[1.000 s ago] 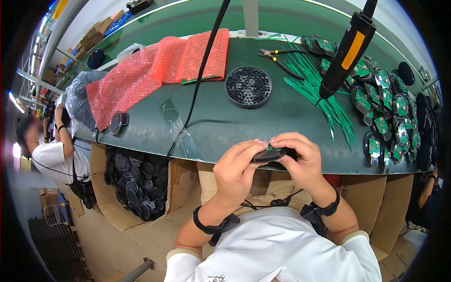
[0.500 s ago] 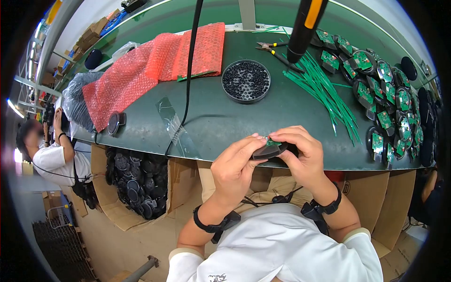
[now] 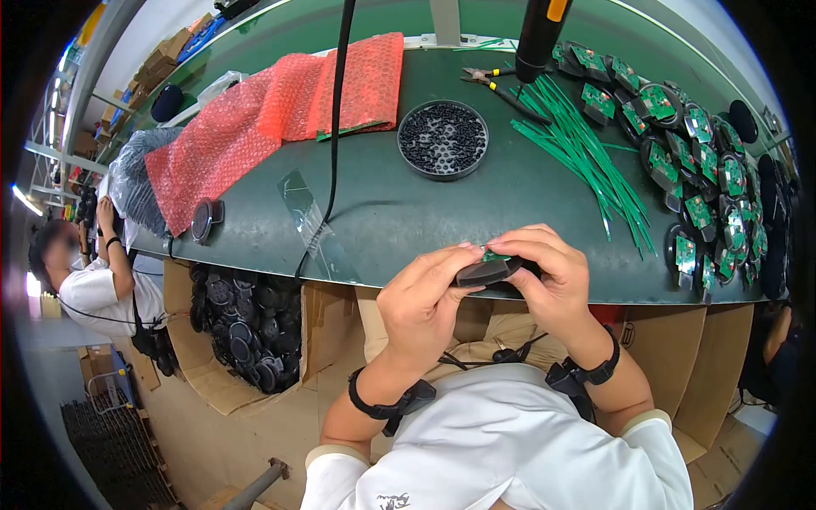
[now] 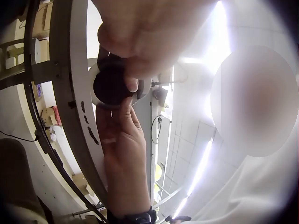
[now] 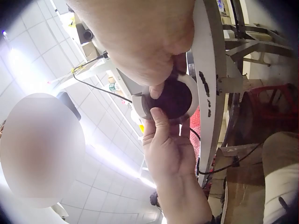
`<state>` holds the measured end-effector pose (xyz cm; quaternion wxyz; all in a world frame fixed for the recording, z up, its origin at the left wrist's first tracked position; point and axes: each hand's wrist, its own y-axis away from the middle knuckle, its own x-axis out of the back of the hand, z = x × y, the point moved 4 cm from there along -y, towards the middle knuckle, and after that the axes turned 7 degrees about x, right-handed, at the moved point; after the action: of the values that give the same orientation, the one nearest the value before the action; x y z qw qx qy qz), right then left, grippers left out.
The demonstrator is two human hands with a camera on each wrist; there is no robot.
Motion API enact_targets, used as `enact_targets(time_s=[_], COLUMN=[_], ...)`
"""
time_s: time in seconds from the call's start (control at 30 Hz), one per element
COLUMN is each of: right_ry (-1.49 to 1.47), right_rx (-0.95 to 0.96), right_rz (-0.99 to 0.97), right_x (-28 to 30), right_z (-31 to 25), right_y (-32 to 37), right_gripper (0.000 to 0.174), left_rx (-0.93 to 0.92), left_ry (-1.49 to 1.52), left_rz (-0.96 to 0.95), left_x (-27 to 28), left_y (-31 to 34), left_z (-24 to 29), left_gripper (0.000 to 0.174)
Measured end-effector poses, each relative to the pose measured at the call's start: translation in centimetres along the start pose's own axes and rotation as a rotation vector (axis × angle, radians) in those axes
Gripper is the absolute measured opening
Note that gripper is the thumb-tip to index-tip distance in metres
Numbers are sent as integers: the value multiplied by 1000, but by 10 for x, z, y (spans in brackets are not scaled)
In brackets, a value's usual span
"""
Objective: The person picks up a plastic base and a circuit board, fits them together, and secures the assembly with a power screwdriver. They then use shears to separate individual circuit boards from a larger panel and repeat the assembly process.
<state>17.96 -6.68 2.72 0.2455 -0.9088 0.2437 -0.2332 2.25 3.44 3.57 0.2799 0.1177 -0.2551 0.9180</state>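
**Unit in hand: board present, work apparently unfinished**

Left: black housings lie boxed below the bench. The left hand pinches one side of a black round unit, held over the bench's near edge. Its green board faces up, dark disc down; the long axis, foreshortened, runs left-right, right end slightly raised. The right hand pinches the other side. Final seating and setting down likely remain. Far right: board-bearing units, piled.

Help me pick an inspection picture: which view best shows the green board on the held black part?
The head view: only it shows the green board, partly covered, on the black part between the left hand and right hand. Both wrist views show the part's round dark face, not the board.
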Motion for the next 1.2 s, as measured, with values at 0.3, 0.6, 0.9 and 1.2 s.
enact_targets(time_s=[0.3, 0.6, 0.9, 1.2], right_ry=[43, 85, 0, -22], right_rx=[10, -18, -53, -33], right_rz=[-10, -29, -29, -65], right_x=[-1, 2, 3, 4], right_z=[0, -3, -3, -6], right_y=[-1, -21, -23, -22], right_gripper=[27, 25, 22, 21], left_rx=[-70, 88, 181, 149], left_ry=[-89, 73, 81, 149], left_rz=[12, -37, -128, -137], left_x=[1, 3, 9, 9], left_y=[-4, -25, -25, -20], left_z=[-1, -5, 1, 1], left_gripper=[20, 22, 27, 27])
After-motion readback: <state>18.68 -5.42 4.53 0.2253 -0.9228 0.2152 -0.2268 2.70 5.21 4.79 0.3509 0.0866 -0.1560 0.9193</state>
